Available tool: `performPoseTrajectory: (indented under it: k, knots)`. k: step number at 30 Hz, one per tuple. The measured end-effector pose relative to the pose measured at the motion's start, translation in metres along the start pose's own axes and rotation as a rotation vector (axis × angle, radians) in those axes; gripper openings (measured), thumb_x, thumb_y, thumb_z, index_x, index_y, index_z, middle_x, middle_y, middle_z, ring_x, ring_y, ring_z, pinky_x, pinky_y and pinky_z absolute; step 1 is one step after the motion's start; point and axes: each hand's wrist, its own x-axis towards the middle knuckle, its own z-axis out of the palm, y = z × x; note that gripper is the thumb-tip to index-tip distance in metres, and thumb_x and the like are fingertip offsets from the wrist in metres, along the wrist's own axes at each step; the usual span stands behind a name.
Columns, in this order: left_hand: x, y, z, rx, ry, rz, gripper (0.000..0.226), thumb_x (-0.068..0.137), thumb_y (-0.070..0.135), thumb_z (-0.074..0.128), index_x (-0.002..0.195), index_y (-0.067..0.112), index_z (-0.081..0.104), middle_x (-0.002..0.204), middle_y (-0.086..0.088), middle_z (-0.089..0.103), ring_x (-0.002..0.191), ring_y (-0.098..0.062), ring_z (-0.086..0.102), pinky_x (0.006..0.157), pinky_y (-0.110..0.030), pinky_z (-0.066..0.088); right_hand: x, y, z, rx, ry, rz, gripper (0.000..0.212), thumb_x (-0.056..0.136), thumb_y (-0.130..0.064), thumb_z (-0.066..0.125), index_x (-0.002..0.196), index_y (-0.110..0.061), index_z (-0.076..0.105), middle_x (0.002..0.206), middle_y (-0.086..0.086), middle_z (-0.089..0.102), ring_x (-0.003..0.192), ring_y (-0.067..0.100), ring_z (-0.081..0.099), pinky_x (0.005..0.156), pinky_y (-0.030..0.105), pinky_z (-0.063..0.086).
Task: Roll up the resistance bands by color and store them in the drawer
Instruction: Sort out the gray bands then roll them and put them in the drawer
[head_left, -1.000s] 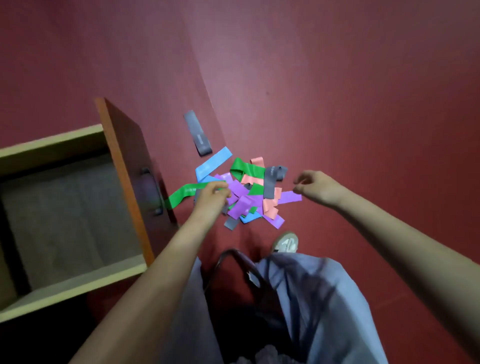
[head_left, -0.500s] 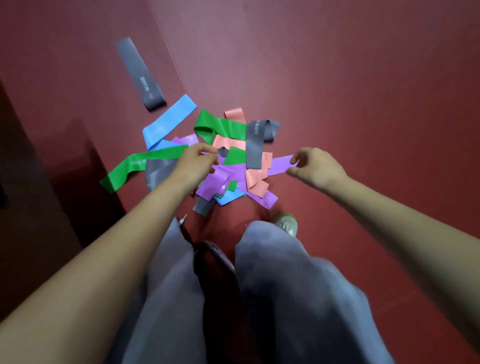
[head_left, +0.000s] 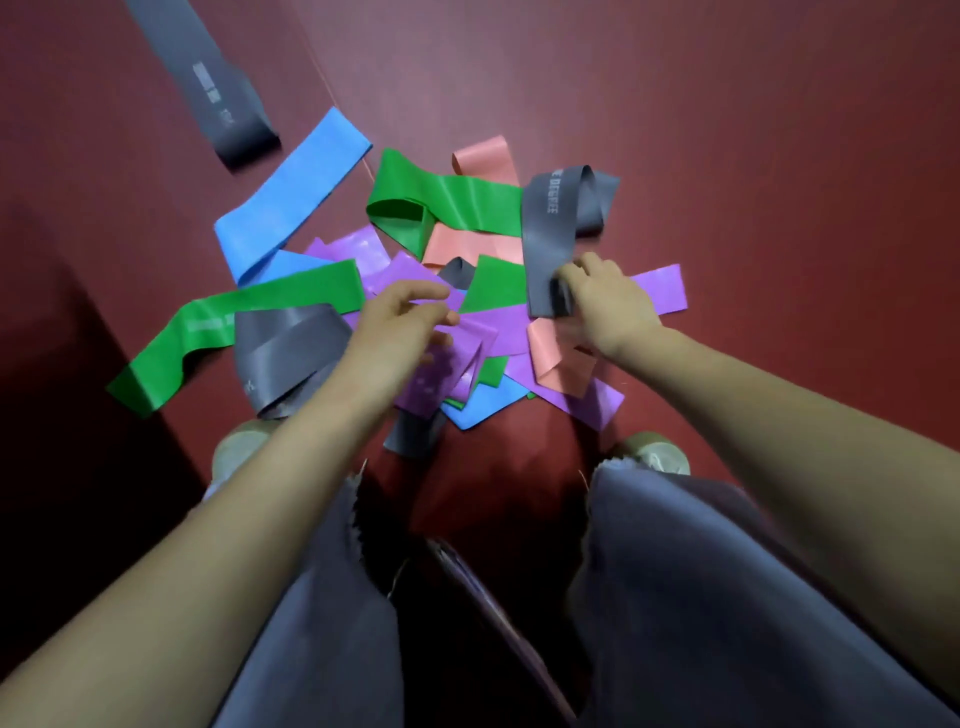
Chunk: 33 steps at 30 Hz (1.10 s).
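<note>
Head view: I was looking straight down at the red floor in front of my shoes.
Bands: the pile of resistance bands lay loose and unrolled on the floor just ahead of my feet, with the colors mixed together.
Right hand: my right hand was closed around the near end of a folded grey band, which lay across the right side of the pile.
Left hand: my left hand was open, its fingers loosely stretched on top of the purple bands in the middle.
Left edge: a long green band trailed outward, overlapped by another grey band.
Far side: a blue band, a second green band and a pink band.
Apart: one grey band lay alone, beyond the blue one.
</note>
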Motion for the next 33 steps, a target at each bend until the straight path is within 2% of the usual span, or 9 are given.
performPoseTrajectory:
  k: [4, 9, 14, 17, 19, 21, 25, 29, 33]
  knots:
    - [0.024, -0.023, -0.001, 0.056, 0.023, 0.018, 0.020, 0.086, 0.001, 0.050, 0.085, 0.020, 0.054, 0.066, 0.002, 0.053, 0.046, 0.006, 0.051, 0.039, -0.007, 0.035, 0.014, 0.005, 0.013, -0.103, -0.011, -0.094, 0.041, 0.080, -0.012, 0.056, 0.119, -0.005, 0.044, 0.122, 0.018, 0.044, 0.110, 0.035, 0.043, 0.082, 0.043, 0.037]
    - [0.035, -0.029, -0.004, 0.019, 0.063, 0.093, 0.026, 0.087, 0.000, 0.047, 0.077, 0.024, 0.052, 0.071, 0.000, 0.053, 0.062, -0.008, 0.047, 0.040, -0.008, 0.033, 0.018, 0.013, 0.015, -0.136, 0.153, -0.225, 0.040, 0.079, -0.028, 0.033, 0.100, -0.003, 0.056, 0.104, 0.021, 0.056, 0.094, 0.039, 0.054, 0.069, 0.045, 0.041]
    - [0.023, -0.031, -0.008, 0.145, -0.033, 0.256, 0.040, 0.085, -0.002, 0.051, 0.119, 0.019, 0.046, 0.117, 0.008, 0.047, 0.103, -0.005, 0.045, 0.081, -0.009, 0.038, 0.002, -0.011, 0.000, 0.097, 0.273, -0.325, 0.037, 0.075, -0.025, 0.031, 0.082, 0.001, 0.057, 0.088, 0.021, 0.062, 0.083, 0.037, 0.059, 0.070, 0.043, 0.046]
    - [0.015, -0.022, -0.004, 0.130, -0.131, 0.298, 0.067, 0.083, -0.002, 0.054, 0.139, 0.019, 0.025, 0.132, 0.013, 0.033, 0.121, 0.007, 0.029, 0.083, 0.009, 0.025, -0.013, -0.039, -0.026, 0.405, 0.250, -0.291, 0.041, 0.071, -0.033, 0.030, 0.080, -0.004, 0.058, 0.066, 0.013, 0.058, 0.063, 0.028, 0.053, 0.061, 0.037, 0.043]
    - [0.013, -0.013, 0.002, 0.076, -0.232, 0.295, 0.068, 0.082, 0.004, 0.060, 0.139, 0.019, 0.025, 0.121, 0.011, 0.044, 0.101, 0.016, 0.042, 0.078, 0.009, 0.030, -0.022, -0.057, -0.044, 0.724, 0.183, -0.274, 0.033, 0.065, -0.032, 0.035, 0.069, -0.008, 0.057, 0.055, -0.002, 0.049, 0.052, 0.005, 0.044, 0.056, 0.025, 0.040]
    - [0.011, -0.005, 0.005, -0.022, -0.310, 0.329, 0.051, 0.077, 0.017, 0.062, 0.123, 0.022, 0.041, 0.098, 0.011, 0.054, 0.077, 0.015, 0.052, 0.074, -0.001, 0.042, -0.025, -0.071, -0.060, 1.014, 0.096, -0.241, 0.012, 0.064, -0.019, 0.042, 0.059, -0.016, 0.052, 0.047, -0.012, 0.046, 0.046, -0.001, 0.040, 0.047, 0.013, 0.032]
    - [0.000, 0.008, 0.002, -0.149, -0.223, 0.381, 0.012, 0.072, 0.027, 0.055, 0.083, 0.023, 0.056, 0.073, 0.012, 0.061, 0.063, 0.006, 0.054, 0.063, -0.011, 0.047, -0.028, -0.084, -0.083, 1.349, -0.017, -0.148, 0.021, 0.064, -0.010, 0.041, 0.053, -0.019, 0.057, 0.040, -0.014, 0.050, 0.041, -0.002, 0.042, 0.041, 0.010, 0.032]
    - [0.003, -0.005, -0.014, -0.148, -0.022, 0.364, 0.010, 0.078, 0.025, 0.052, 0.086, 0.020, 0.058, 0.083, 0.001, 0.063, 0.074, -0.003, 0.057, 0.074, -0.021, 0.049, -0.013, -0.098, -0.078, 1.370, -0.049, -0.112, 0.018, 0.080, -0.008, 0.054, 0.072, -0.021, 0.063, 0.061, -0.005, 0.052, 0.050, 0.005, 0.045, 0.038, 0.013, 0.036]
    - [0.005, -0.043, -0.037, -0.039, 0.140, 0.300, 0.020, 0.092, 0.008, 0.043, 0.085, 0.022, 0.055, 0.079, 0.011, 0.059, 0.065, 0.011, 0.052, 0.069, -0.012, 0.044, 0.013, -0.132, -0.046, 1.094, -0.047, -0.248, 0.016, 0.085, 0.002, 0.049, 0.086, -0.005, 0.063, 0.067, -0.001, 0.056, 0.051, -0.003, 0.049, 0.050, 0.005, 0.036]
